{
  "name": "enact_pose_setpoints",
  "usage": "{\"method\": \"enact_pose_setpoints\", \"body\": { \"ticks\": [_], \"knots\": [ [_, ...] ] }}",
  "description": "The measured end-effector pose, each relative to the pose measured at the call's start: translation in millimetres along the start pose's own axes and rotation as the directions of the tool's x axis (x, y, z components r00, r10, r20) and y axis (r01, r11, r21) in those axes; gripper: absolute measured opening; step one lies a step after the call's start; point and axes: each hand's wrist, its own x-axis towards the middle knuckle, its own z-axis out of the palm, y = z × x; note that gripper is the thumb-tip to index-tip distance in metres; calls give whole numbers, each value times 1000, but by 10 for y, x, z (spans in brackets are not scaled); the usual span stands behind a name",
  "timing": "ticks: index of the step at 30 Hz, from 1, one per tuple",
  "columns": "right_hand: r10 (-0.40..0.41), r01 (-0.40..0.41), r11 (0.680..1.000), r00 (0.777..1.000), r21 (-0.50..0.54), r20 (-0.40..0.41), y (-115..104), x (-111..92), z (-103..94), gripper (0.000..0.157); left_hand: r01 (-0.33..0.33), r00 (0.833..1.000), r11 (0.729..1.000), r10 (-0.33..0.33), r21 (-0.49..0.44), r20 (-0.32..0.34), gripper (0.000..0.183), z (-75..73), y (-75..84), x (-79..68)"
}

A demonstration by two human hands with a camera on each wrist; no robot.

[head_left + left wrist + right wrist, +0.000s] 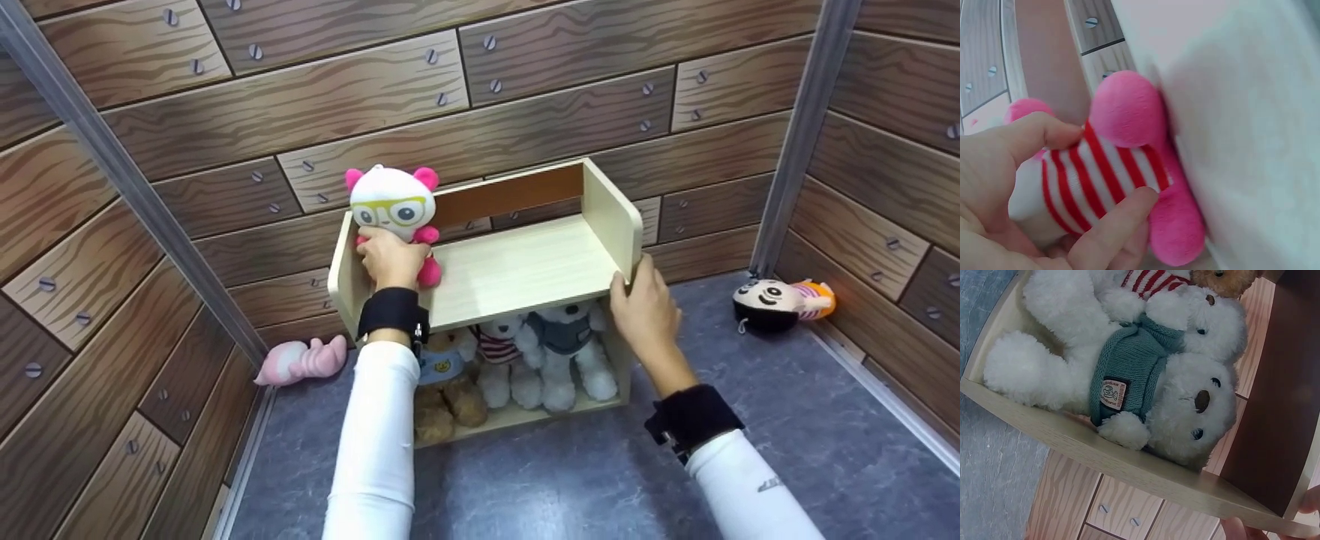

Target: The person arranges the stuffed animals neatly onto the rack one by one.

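A panda plush toy with pink ears, yellow glasses and a red-striped shirt sits at the left end of the shelf's upper board. My left hand grips it round the body, thumb and fingers on the striped shirt in the left wrist view. The small pale wooden shelf stands against the back wall. With my right hand I hold the front edge of its right side panel. On the lower level sit a white bear in a teal knitted top, another in red stripes, and a brown bear.
A pink plush toy lies on the floor at the left wall. Another plush toy with a black and cream head lies on the floor near the right wall. Wood-patterned walls enclose the grey floor.
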Motion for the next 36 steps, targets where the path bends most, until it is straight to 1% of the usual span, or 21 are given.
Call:
{"method": "enact_pose_setpoints", "body": {
  "ticks": [2,4,9,13,17,21,26,29,32,34,36],
  "knots": [
    [3,-3,1000,1000,-3,-5,0,3,-11,55,-5,1000,1000,4,12,13,86,-9,26,-3],
    [5,-5,1000,1000,-7,-6,1,1,-7,56,-3,1000,1000,3,19,5,83,-8,22,9],
    [-3,3,1000,1000,-10,8,-9,-33,50,56,18,1000,999,-17,51,-26,81,-12,-86,39],
    [-20,20,1000,1000,-6,5,-15,-45,73,55,17,999,998,-15,59,-29,84,-32,-139,25],
    [-13,13,1000,1000,-5,-2,-3,-31,46,54,-9,1000,995,10,98,-6,86,-51,-104,-15],
    [4,-4,1000,1000,-5,3,9,2,13,55,-38,999,988,36,147,13,82,-84,-29,-43],
    [2,-2,1000,1000,1,6,-3,56,0,57,-52,998,985,46,165,41,77,-169,14,-51],
    [-30,30,999,1000,27,7,40,78,-4,58,-67,997,984,60,166,51,72,-216,6,-70],
    [-102,100,992,994,74,26,174,70,-14,60,-102,994,982,95,157,51,67,-273,-42,-124],
    [-152,146,985,987,90,55,318,34,-30,62,-142,990,978,137,154,44,62,-336,-108,-195],
    [-196,191,980,974,58,109,500,-18,-57,66,-203,979,968,202,146,16,54,-425,-211,-303]
  ]
}}
